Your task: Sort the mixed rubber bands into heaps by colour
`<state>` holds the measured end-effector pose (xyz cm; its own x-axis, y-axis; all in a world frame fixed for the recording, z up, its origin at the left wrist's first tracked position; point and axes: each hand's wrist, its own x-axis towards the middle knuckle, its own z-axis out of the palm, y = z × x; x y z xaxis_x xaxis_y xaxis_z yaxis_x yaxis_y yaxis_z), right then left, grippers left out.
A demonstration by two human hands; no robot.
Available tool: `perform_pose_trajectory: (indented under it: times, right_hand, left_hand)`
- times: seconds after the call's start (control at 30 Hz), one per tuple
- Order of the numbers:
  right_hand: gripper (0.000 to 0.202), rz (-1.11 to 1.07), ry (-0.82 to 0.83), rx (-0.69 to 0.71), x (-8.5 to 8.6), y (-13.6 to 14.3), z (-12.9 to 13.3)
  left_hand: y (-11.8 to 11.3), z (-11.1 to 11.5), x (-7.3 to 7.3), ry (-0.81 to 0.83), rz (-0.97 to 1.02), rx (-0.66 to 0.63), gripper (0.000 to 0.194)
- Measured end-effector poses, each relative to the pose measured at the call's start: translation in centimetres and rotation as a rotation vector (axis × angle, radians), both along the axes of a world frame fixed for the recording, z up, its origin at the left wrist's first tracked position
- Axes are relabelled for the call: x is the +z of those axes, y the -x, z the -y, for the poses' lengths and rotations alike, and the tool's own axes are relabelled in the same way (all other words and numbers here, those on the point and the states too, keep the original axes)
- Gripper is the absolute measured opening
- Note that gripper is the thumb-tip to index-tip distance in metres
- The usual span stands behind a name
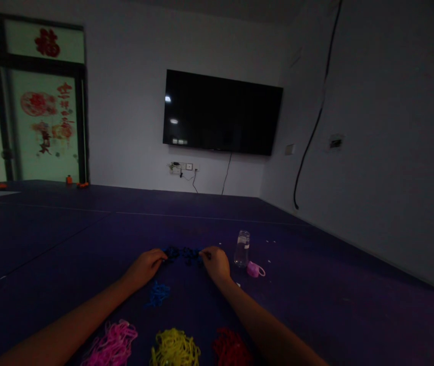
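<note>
Ahead of me on the purple surface lies a dark cluster of black and blue strings [184, 254], spread out in a row. My left hand [150, 263] pinches at its left end, thumb and fingers together. At the right end my right hand [213, 259] is closed in the same way. The dim light hides the strands between the fingertips. A small heap of blue strings [158, 294] lies nearer to me, below the left hand. Closer still are piles of pink strings [113, 344], yellow strings [174, 348] and red strings [231, 348].
Right of my right hand stands a clear bottle [241, 249], with a pink lid [254, 269] and its loop beside it. Small white scraps are scattered nearby. A television [222, 112] hangs on the far wall, and orange objects [82, 185] sit by the glass door.
</note>
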<state>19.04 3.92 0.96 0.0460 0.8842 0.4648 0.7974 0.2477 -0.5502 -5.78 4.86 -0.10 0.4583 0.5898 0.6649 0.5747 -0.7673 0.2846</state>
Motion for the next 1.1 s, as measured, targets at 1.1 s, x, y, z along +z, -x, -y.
perform_pose_trajectory:
  times: [1.1]
  right_hand:
    - [0.018,0.465,0.026,0.149,0.6,1.1,0.7]
  left_hand:
    - [-0.5,1.5,1.3,0.036,-0.040,0.086,0.014]
